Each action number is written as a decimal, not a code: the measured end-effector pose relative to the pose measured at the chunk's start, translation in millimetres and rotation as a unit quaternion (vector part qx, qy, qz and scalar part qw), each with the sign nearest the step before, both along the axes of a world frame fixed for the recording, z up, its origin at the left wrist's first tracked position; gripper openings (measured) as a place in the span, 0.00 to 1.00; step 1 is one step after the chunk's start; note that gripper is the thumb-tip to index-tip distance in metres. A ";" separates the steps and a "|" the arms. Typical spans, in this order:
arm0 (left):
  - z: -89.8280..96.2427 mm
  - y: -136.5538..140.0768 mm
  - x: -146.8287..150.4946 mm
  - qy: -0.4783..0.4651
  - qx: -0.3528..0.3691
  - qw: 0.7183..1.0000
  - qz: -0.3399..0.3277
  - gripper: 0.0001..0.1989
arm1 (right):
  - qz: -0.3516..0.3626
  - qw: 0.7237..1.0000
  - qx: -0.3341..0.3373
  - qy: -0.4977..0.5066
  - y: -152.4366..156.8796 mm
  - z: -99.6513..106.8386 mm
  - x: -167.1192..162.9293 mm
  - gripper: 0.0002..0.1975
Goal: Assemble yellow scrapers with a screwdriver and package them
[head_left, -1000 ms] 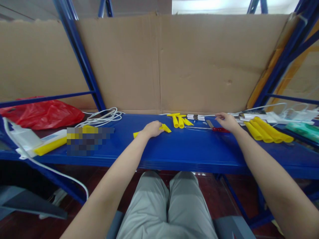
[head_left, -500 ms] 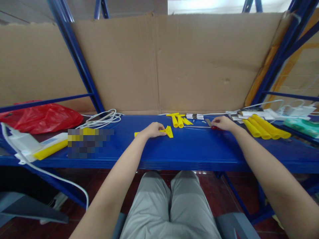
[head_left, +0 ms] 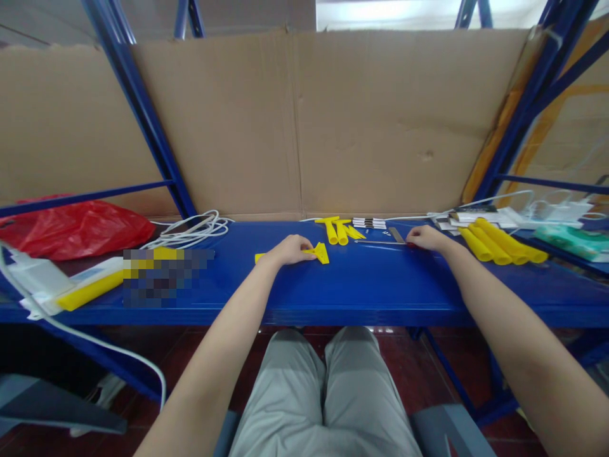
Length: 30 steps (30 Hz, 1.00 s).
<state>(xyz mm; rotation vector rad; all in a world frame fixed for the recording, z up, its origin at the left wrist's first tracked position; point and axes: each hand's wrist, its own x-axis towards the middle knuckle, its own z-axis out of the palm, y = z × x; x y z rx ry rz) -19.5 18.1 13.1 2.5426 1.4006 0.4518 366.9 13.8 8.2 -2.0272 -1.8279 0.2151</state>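
Observation:
My left hand is closed around the handle of a yellow plastic scraper. Its flared head sticks out to the right, and the handle's end shows left of the wrist. Farther right, my right hand pinches the red handle of a screwdriver, most of the handle hidden by the fingers. The long thin shaft points left, low over the table. Just behind it lies a flat grey-brown strip. Yellow T-shaped handles and small yellow wedge pieces lie between the hands, near the back.
The blue table meets a cardboard wall. Striped white packs and tiny loose parts lie at the back. Yellow tubes are at right. A red bag, white cable and power strip occupy the left.
The whole view has shifted slightly left. My right hand with the screwdriver has edged a little to the right along the table. My left hand keeps its hold on the scraper.

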 end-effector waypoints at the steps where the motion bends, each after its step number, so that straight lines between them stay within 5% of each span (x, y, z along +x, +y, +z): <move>1: 0.3 -0.1 0.1 0.002 0.001 1.000 0.000 0.16 | -0.006 1.000 0.002 0.000 0.4 -0.4 1.3 0.06; 8: 0.6 -0.7 0.2 0.007 0.007 1.000 0.001 0.17 | -0.054 0.997 0.039 -0.025 4.6 -4.0 -4.3 0.08; 20: 1.3 -2.3 1.0 0.001 -0.001 1.000 -0.017 0.15 | -0.159 0.985 -0.032 -0.064 33.7 -10.8 -18.0 0.20; 30: 1.5 -2.8 1.4 0.002 -0.005 1.000 -0.015 0.16 | -0.172 0.984 -0.015 -0.041 40.3 -15.2 -13.3 0.20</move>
